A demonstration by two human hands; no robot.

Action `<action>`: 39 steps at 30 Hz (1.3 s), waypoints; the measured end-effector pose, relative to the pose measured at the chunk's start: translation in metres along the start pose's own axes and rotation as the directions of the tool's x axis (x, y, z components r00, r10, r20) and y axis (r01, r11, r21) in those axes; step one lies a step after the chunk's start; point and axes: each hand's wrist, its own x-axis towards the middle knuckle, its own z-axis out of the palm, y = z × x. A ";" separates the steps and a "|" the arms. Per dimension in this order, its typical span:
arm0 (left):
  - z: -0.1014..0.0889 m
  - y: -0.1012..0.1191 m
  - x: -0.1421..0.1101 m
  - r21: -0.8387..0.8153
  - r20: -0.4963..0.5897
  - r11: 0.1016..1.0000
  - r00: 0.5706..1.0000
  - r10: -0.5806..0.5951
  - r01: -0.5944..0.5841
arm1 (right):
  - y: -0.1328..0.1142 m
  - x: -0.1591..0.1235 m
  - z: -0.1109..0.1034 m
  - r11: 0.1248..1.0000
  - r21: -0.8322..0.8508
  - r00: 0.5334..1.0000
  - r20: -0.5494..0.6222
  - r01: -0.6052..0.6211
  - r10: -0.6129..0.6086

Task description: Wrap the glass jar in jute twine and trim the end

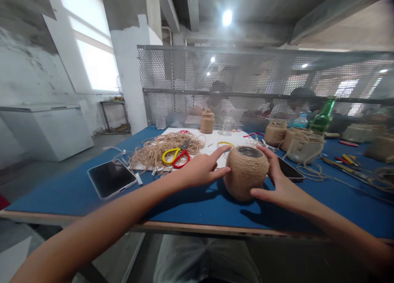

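From left to right, my feed shows a grey concrete floor (pixel 106 149), one white chest freezer (pixel 58 131), one bright window (pixel 92 57) and one small stand (pixel 113 116). Ahead, one perforated metal partition (pixel 184 73) backs the blue tabletop (pixel 61 194). On the tabletop: one phone (pixel 111 178) at left; one heap of loose twine (pixel 147 151), bearing one pair of scissors (pixel 176 155) with one yellow and one red handle; one lidded, wrapped jar (pixel 207 122) at rear centre. The twine-wrapped jar (pixel 246 172) is at front centre, gripped between my left hand (pixel 203 168) and right hand (pixel 283 184), both partly curled. A second phone (pixel 291 170) lies just beside the right hand. Further right: one green bottle (pixel 322 116) and several jars (pixel 275 133); blur prevents an exact count.
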 end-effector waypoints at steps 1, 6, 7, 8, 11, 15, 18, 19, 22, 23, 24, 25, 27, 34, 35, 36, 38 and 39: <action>0.000 0.000 0.000 0.006 -0.004 1.000 1.000 0.014 -0.013 | -0.003 0.000 0.001 1.000 0.028 1.000 -0.001 0.000 0.000; -0.001 -0.003 0.002 0.065 -0.022 0.996 0.998 0.059 -0.058 | -0.012 0.002 0.008 0.981 0.189 0.997 -0.061 -0.033 0.045; -0.001 -0.004 0.002 0.074 -0.019 0.995 0.998 0.067 -0.065 | -0.013 0.003 0.010 0.981 0.190 0.995 -0.078 -0.043 0.059; -0.001 -0.004 0.003 0.081 -0.017 0.994 0.997 0.073 -0.072 | -0.014 0.003 0.011 0.981 0.186 0.993 -0.095 -0.051 0.069; -0.001 -0.005 0.003 0.085 -0.031 0.994 0.997 0.075 -0.072 | -0.016 0.004 0.015 0.984 0.171 0.988 -0.137 -0.051 0.075; 0.002 -0.005 0.003 0.056 -0.057 0.996 0.996 0.069 -0.066 | -0.016 0.005 0.018 0.982 0.186 0.984 -0.170 -0.026 0.058; 0.003 -0.005 0.004 0.047 -0.059 0.996 0.995 0.076 -0.073 | -0.017 0.006 0.020 0.982 0.189 0.979 -0.198 -0.016 0.054; 0.003 -0.004 0.004 0.045 -0.061 0.996 0.995 0.077 -0.075 | -0.017 0.006 0.020 0.982 0.190 0.977 -0.205 -0.016 0.056; 0.004 -0.003 0.004 0.030 -0.068 0.997 0.995 0.072 -0.071 | -0.020 0.007 0.020 0.972 0.233 0.979 -0.191 -0.027 0.073; 0.004 -0.003 0.004 0.026 -0.071 0.997 0.995 0.068 -0.067 | -0.020 0.008 0.020 0.967 0.255 0.981 -0.179 -0.031 0.079; 0.005 -0.003 0.004 0.022 -0.075 0.998 0.995 0.063 -0.061 | -0.021 0.008 0.019 0.960 0.277 0.983 -0.164 -0.038 0.086; 0.005 -0.002 0.004 0.019 -0.082 0.998 0.995 0.057 -0.056 | -0.021 0.008 0.018 0.954 0.297 0.985 -0.148 -0.046 0.094; 0.005 -0.001 0.004 0.016 -0.093 0.999 0.995 0.045 -0.044 | -0.021 0.009 0.016 0.945 0.322 0.988 -0.113 -0.061 0.103; 0.006 0.004 0.003 -0.055 -0.131 0.998 0.991 -0.004 -0.003 | -0.013 0.007 0.014 0.972 0.233 0.986 -0.165 0.013 0.026; 0.006 0.005 0.003 -0.060 -0.135 0.998 0.991 -0.007 -0.001 | -0.014 0.005 0.015 0.976 0.216 0.980 -0.196 0.026 0.017; 0.006 0.006 0.003 -0.061 -0.138 0.998 0.990 -0.009 0.000 | -0.016 0.004 0.016 0.978 0.205 0.977 -0.214 0.024 0.021; 0.006 0.007 0.002 -0.056 -0.143 0.998 0.990 -0.011 0.003 | -0.022 0.002 0.018 0.980 0.197 0.974 -0.219 -0.007 0.051; 0.006 0.007 0.002 -0.052 -0.146 0.999 0.989 -0.014 0.007 | -0.025 0.001 0.019 0.982 0.188 0.974 -0.217 -0.021 0.062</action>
